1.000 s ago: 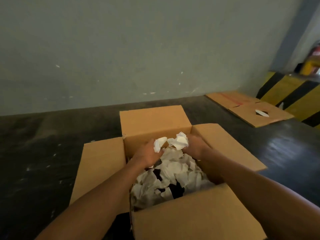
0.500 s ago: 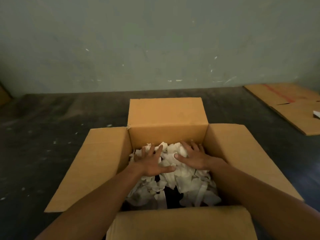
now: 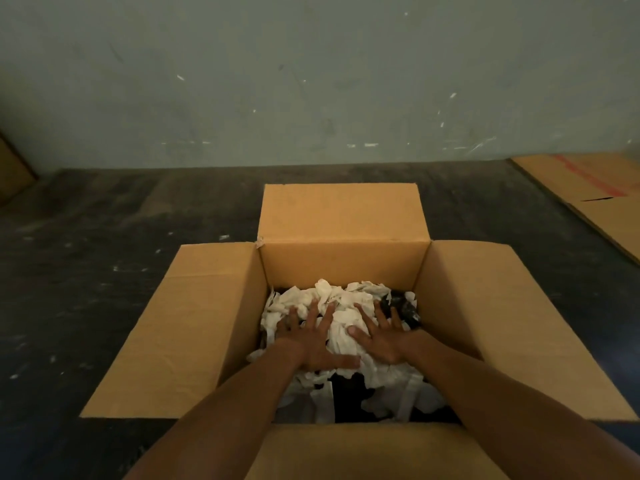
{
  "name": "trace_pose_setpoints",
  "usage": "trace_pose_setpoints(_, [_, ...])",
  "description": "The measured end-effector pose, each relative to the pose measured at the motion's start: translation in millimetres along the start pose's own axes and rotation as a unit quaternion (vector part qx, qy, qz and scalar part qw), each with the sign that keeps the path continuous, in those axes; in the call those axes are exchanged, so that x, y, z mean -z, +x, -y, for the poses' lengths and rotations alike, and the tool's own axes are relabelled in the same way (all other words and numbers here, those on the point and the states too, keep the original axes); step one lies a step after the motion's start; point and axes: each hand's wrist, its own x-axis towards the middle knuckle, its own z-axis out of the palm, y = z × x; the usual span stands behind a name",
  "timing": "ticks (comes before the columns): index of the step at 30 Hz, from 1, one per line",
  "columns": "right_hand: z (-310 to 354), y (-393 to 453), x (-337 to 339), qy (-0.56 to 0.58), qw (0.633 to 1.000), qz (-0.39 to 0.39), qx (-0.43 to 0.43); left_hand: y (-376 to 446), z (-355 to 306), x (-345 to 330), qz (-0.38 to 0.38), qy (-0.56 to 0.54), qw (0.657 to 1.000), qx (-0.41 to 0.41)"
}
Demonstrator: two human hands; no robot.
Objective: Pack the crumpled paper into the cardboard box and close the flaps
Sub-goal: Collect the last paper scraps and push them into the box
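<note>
A brown cardboard box (image 3: pixel 341 268) stands on the dark floor in front of me with all its flaps folded outward. White crumpled paper (image 3: pixel 346 303) fills the inside, with dark gaps showing near the front. My left hand (image 3: pixel 313 341) lies flat on the paper with fingers spread, palm down. My right hand (image 3: pixel 382 336) rests flat beside it, also spread. Neither hand grips anything. Both forearms reach in over the near flap (image 3: pixel 363 452).
A flattened sheet of cardboard (image 3: pixel 595 199) with a red stripe lies on the floor at the right. A grey-green wall (image 3: pixel 311 81) rises behind the box. Another cardboard piece (image 3: pixel 10 171) shows at the far left edge.
My hands let go of the paper wads they held above the box and now press flat on the pile, lower in the box. My view has swung left and down.
</note>
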Motion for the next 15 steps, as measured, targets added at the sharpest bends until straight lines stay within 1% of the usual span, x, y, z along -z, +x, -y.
trace_pose_setpoints(2, [2.8, -5.9, 2.3, -0.023, 1.000, -0.003, 0.008, -4.4, -1.7, 2.2, 0.003, 0.007, 1.000, 0.007])
trace_pose_setpoints(3, [6.9, -12.6, 6.7, -0.051, 0.998, 0.007, 0.018, -7.0, -2.4, 3.7, -0.001, 0.016, 1.000, 0.011])
trace_pose_setpoints(6, [11.7, -20.1, 25.1, -0.083, 0.996, -0.025, 0.024, -20.4, -2.0, 11.6, -0.034, 0.038, 0.999, 0.012])
trace_pose_setpoints(7, [12.0, -25.9, 31.4, -0.082, 0.995, -0.032, 0.035, -25.8, -0.4, 14.3, -0.050, 0.042, 0.998, 0.005])
trace_pose_setpoints(9, [8.7, -42.8, 37.0, -0.042, 0.996, -0.052, 0.053, -40.6, 2.3, 19.8, -0.074, 0.049, 0.996, -0.006])
trace_pose_setpoints(11, [-0.9, -58.5, 32.4, -0.061, 0.995, -0.033, 0.070, -57.1, 4.1, 21.7, -0.083, 0.060, 0.994, -0.023])
trace_pose_setpoints(13, [-9.3, -75.5, 16.1, -0.116, 0.989, 0.015, 0.094, -70.2, 4.4, 18.4, -0.032, 0.046, 0.997, -0.057])
trace_pose_setpoints(15, [-11.9, -86.2, -0.3, -0.135, 0.985, 0.061, 0.094, -78.0, 3.0, 10.8, 0.027, 0.061, 0.994, -0.085])
